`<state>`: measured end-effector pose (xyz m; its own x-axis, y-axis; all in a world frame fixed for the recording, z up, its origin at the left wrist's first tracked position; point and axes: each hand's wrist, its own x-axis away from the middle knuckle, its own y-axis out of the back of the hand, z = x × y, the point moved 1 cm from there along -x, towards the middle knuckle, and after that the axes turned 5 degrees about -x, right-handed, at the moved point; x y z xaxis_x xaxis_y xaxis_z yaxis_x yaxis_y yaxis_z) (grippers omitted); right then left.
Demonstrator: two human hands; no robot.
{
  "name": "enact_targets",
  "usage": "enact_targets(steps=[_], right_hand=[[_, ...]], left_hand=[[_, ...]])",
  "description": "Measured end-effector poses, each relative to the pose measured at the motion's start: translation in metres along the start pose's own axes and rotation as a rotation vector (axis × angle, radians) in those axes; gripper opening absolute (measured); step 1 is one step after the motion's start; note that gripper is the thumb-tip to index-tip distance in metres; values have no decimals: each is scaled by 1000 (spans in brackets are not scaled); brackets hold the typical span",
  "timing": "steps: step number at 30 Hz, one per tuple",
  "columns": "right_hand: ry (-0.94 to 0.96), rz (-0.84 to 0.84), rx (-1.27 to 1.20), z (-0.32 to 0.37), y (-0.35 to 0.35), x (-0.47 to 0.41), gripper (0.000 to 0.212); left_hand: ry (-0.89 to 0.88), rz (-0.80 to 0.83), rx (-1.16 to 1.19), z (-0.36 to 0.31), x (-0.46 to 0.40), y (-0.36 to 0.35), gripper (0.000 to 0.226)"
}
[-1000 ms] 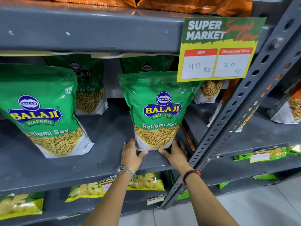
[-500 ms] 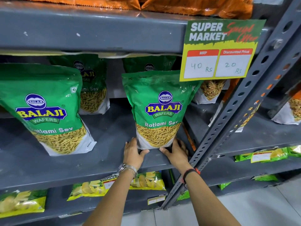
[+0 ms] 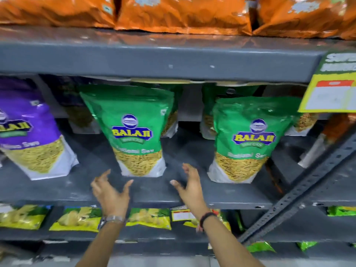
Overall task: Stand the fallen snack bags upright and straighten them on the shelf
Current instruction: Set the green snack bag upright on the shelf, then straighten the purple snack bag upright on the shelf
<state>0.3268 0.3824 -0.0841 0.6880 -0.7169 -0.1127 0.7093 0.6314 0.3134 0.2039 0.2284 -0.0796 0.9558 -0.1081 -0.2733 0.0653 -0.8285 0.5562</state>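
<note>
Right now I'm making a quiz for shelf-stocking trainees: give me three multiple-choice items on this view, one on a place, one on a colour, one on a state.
1. Where is the purple bag?
A. Left of the green bags
B. On the top shelf
C. On the floor

2. What colour are the top-shelf bags?
A. Blue
B. Orange
C. White

3. What are the hands doing?
A. Both open, holding nothing
B. Squeezing one bag
C. Holding the price sign

Answers: 1 A, it stands at the left end of the middle shelf; 2 B, all orange; 3 A, left hand and right hand have spread fingers clear of the middle green bag.
</note>
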Motion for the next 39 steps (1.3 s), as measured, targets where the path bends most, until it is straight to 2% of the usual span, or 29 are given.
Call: enact_targets(steps=[2, 3, 4, 5, 8, 10, 12, 16, 22, 30, 33, 35, 36, 39], right_hand=[[-87, 180, 55, 6, -27, -19, 90], [-128, 215, 79, 8, -37, -25, 98], [-163, 217, 106, 10, -45, -32, 100], [-182, 193, 151, 8, -51, -37, 97], [-163, 93, 318, 4, -65, -41, 77], [-149, 52, 302, 3, -66, -39, 66], [-159, 19, 298, 3, -60, -35, 57], [-162, -45, 317, -2, -46, -25, 55], [-145, -67, 313, -2, -44, -20, 74], [-154, -68, 334, -2, -45, -20, 64], [-162, -56, 308, -3, -44, -19, 74], [-156, -137, 203, 2, -43, -10, 84], [-123, -232, 139, 7, -43, -3, 79], [99, -505, 68, 39, -52, 17, 37]], left_hand=[[42, 243, -80, 21, -35, 10, 92], [18, 402, -118, 29, -49, 10, 110], [-33, 529, -160, 33, -61, 9, 126], [-75, 629, -196, 35, -72, 6, 132], [-115, 782, -206, 26, -85, -5, 107], [-82, 753, -131, 21, -81, -12, 88], [-109, 704, -74, 23, -74, -19, 84], [-201, 662, -93, 30, -62, -34, 66], [-268, 606, -165, 34, -56, -38, 72], [-222, 565, -152, 31, -53, -35, 61], [-217, 580, -133, 27, -52, -31, 63], [-185, 575, -36, 28, -49, -27, 69], [-170, 551, 14, 31, -46, -21, 69], [-219, 311, 2, 45, -38, 7, 57]])
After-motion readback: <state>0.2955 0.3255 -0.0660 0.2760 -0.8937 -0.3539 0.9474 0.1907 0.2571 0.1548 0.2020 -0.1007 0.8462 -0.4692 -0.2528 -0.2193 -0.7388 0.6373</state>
